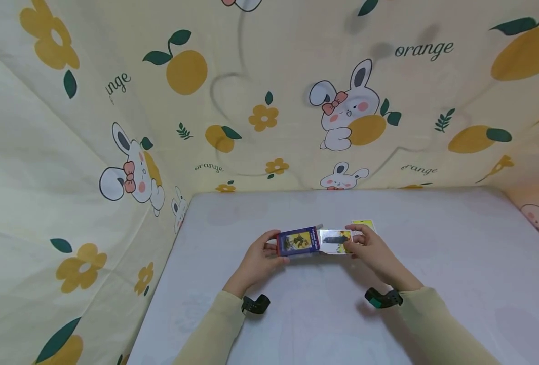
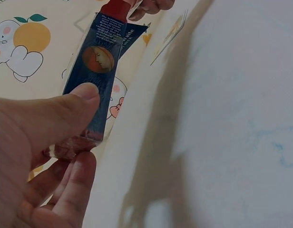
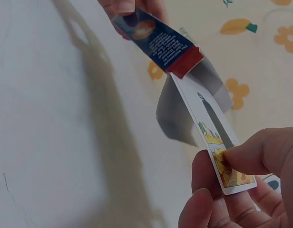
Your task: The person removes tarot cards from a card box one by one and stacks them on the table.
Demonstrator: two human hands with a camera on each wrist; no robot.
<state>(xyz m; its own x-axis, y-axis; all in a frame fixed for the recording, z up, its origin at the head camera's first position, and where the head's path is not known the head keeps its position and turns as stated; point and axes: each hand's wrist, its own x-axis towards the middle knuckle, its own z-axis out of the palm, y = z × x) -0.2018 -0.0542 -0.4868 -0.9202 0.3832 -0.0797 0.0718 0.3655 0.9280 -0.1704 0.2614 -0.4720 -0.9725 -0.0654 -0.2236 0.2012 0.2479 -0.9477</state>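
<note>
My left hand [image 1: 259,259] grips the closed end of a dark blue card box [image 1: 298,241], thumb on one narrow side and fingers on the other. Its far end is open, with pale flaps [image 3: 176,114] standing out in the right wrist view. A picture card [image 3: 214,128] with a dark upright figure and yellow at the bottom reaches partway into that open end. My right hand [image 1: 373,252] pinches the card's outer end between thumb and fingers. Both hands hold box and card above the table, in line with each other.
A yellow-edged card [image 1: 364,223] lies on the white table [image 1: 306,324] just behind my right hand. A cloth [image 1: 260,66] printed with rabbits and oranges hangs at the back and left of the table. Each wrist wears a black band.
</note>
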